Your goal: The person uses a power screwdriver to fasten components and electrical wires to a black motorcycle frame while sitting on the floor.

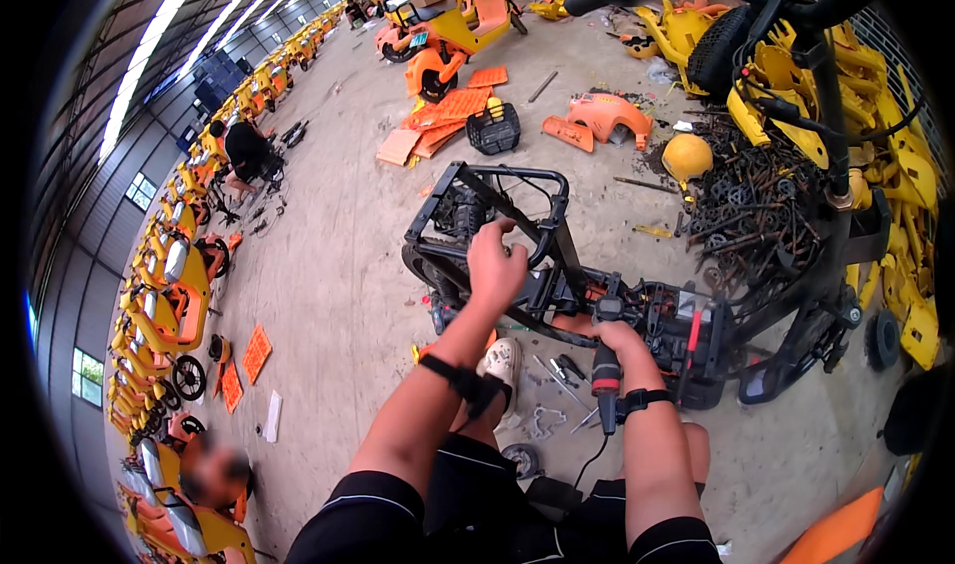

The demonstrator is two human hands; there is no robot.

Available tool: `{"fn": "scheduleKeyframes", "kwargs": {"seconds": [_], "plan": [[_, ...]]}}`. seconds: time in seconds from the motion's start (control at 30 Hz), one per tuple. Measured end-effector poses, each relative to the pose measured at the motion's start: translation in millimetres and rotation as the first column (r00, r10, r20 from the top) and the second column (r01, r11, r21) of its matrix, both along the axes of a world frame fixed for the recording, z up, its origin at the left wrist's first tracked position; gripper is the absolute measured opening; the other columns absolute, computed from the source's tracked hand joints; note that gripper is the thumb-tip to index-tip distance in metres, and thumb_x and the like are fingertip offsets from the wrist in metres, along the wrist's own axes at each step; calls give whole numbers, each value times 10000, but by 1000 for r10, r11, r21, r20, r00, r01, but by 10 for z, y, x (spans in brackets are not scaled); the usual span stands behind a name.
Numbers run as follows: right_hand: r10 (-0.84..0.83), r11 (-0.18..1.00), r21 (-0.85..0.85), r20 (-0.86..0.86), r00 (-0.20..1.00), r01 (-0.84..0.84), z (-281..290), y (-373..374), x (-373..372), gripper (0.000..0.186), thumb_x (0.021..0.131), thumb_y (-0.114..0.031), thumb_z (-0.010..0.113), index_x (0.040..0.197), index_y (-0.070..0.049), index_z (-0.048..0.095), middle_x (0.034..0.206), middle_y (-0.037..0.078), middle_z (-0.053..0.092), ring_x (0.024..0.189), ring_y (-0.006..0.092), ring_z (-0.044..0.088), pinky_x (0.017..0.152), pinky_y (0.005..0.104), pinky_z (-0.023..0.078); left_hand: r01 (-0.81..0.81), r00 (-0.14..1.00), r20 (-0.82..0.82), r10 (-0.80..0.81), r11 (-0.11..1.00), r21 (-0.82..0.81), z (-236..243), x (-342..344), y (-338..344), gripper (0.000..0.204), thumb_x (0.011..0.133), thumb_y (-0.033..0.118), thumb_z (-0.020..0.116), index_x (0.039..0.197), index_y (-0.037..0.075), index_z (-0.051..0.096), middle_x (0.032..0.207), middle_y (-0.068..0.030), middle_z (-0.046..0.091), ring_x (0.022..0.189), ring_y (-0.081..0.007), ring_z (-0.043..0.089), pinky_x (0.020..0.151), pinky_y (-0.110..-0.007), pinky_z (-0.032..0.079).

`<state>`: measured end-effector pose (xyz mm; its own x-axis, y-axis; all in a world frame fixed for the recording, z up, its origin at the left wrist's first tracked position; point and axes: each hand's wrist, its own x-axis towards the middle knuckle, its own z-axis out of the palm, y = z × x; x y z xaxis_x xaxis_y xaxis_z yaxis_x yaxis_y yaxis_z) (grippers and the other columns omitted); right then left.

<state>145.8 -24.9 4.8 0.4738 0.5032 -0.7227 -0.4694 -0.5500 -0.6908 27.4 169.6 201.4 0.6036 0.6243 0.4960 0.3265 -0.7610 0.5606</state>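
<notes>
In front of me stands a stripped black scooter frame (562, 251), with its rear wheel (438, 271) at the far left end and its steering column on the right. My left hand (495, 266) is at the rear part of the frame, its fingers bent at a black tube; some fingertips are hidden. Closed around a red-and-black corded power tool (606, 375), my right hand (621, 337) is over the middle of the frame, beside exposed wiring and mechanical parts (657, 310). The tool's cable runs down toward my lap. Its working tip is hidden.
Loose hand tools (567, 370) lie by my shoe (500, 362). Rusty metal parts (766, 206) and yellow panels (905, 256) are heaped at right. Orange panels (443, 111) and a black basket (494, 129) lie ahead. Scooters line the left; another person (246, 151) crouches there.
</notes>
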Motion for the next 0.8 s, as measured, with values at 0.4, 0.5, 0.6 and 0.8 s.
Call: {"fn": "scheduleKeyframes", "kwargs": {"seconds": [0.4, 0.5, 0.6, 0.8], "plan": [[6, 998, 58, -104, 995, 0, 24, -166, 64, 211, 814, -157, 713, 936, 12, 680, 797, 111, 681, 627, 221, 651, 569, 372, 526, -53, 998, -49, -36, -144, -988, -1228, -342, -1878, 601, 897, 213, 640, 1369, -61, 390, 1205, -189, 572, 1072, -242, 588, 916, -374, 500], [6, 1000, 14, -134, 991, -4, 216, -119, 50, 189, 833, -132, 699, 944, 20, 680, 803, 120, 704, 635, 219, 667, 582, 356, 541, -102, 985, -59, -160, -276, -956, -1221, -304, -1954, 607, 882, 231, 656, 1343, -60, 387, 1149, -150, 591, 1000, -210, 612, 845, -344, 518], [-2, 1000, -15, -149, 989, 0, 375, -129, 78, 215, 845, -149, 707, 959, 31, 682, 813, 138, 712, 674, 228, 690, 625, 355, 562, -1, 989, 41, -142, -288, -958, -1289, -214, -1928, 594, 825, 196, 720, 1287, -24, 419, 1053, -104, 627, 931, -187, 652, 789, -343, 542], [-76, 993, -103, -115, 990, 64, 408, -127, 84, 289, 858, -216, 712, 1027, 17, 691, 854, 162, 728, 717, 224, 701, 672, 336, 577, -6, 955, 123, -272, -428, -904, -1384, -114, -1633, 468, 776, 165, 774, 1161, 51, 535, 1027, -82, 640, 850, -158, 681, 683, -331, 597]]}}
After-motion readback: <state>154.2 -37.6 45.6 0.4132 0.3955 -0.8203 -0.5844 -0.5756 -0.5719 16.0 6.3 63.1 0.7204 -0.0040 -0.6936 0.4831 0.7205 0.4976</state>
